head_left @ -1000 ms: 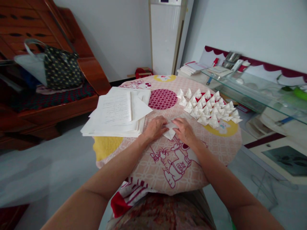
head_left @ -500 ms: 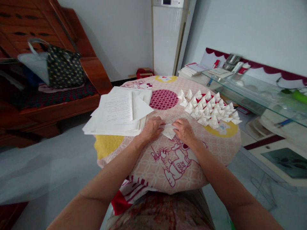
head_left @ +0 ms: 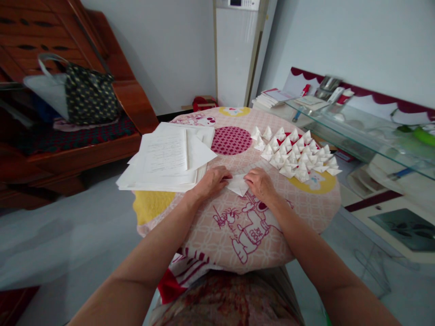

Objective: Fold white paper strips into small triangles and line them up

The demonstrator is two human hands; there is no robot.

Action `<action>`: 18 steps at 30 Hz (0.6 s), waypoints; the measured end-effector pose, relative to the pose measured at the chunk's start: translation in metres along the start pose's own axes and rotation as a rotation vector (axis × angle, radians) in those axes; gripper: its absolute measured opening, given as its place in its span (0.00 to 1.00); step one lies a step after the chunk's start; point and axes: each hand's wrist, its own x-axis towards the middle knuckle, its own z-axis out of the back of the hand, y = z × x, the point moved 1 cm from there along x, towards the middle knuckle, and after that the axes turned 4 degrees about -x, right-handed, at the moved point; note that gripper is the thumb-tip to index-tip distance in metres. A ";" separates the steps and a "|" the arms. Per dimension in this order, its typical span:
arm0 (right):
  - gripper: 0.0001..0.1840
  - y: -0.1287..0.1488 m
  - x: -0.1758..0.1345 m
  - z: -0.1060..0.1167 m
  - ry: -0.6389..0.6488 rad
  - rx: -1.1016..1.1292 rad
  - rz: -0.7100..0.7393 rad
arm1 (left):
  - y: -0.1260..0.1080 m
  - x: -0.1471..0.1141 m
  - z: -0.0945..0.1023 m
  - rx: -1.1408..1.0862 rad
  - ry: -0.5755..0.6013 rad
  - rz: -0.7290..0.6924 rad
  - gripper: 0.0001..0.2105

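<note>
A small folded piece of white paper (head_left: 238,186) lies on the round, cloth-covered table (head_left: 210,235), its pointed side toward me. My left hand (head_left: 215,178) grips its left end with curled fingers. On the opposite end, my right hand (head_left: 259,182) pinches the paper between thumb and fingers. Rows of small folded paper boats (head_left: 295,154) stand close together beyond my right hand. Left of my left hand rests a stack of white paper sheets (head_left: 163,154), the upper one bearing writing. The fingertips are partly hidden behind the hands.
A glass shelf (head_left: 367,131) with assorted items runs along the right wall. To the left stands a wooden bench (head_left: 136,104) carrying a dark patterned bag (head_left: 90,93). Behind the table are a tall white cabinet-like unit (head_left: 234,54) and a pile of papers (head_left: 270,97).
Both hands stay on the folded paper and have barely moved. Slightly more of the paper shows between them. The whole view has shifted a little.
</note>
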 end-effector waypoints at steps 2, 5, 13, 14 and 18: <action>0.14 0.000 0.000 0.001 0.008 -0.016 0.007 | -0.002 0.000 -0.002 0.000 0.009 -0.040 0.13; 0.17 0.001 0.000 0.003 0.043 -0.041 0.025 | -0.004 0.001 -0.006 0.028 0.024 -0.074 0.15; 0.16 0.004 -0.007 0.004 0.115 -0.103 0.092 | -0.015 -0.006 -0.008 0.199 0.116 -0.069 0.14; 0.16 0.004 -0.008 0.004 0.118 -0.118 0.099 | -0.017 -0.007 -0.007 0.212 0.128 -0.068 0.14; 0.16 0.005 -0.009 0.003 0.132 -0.144 0.105 | -0.021 -0.009 -0.006 0.262 0.178 -0.057 0.15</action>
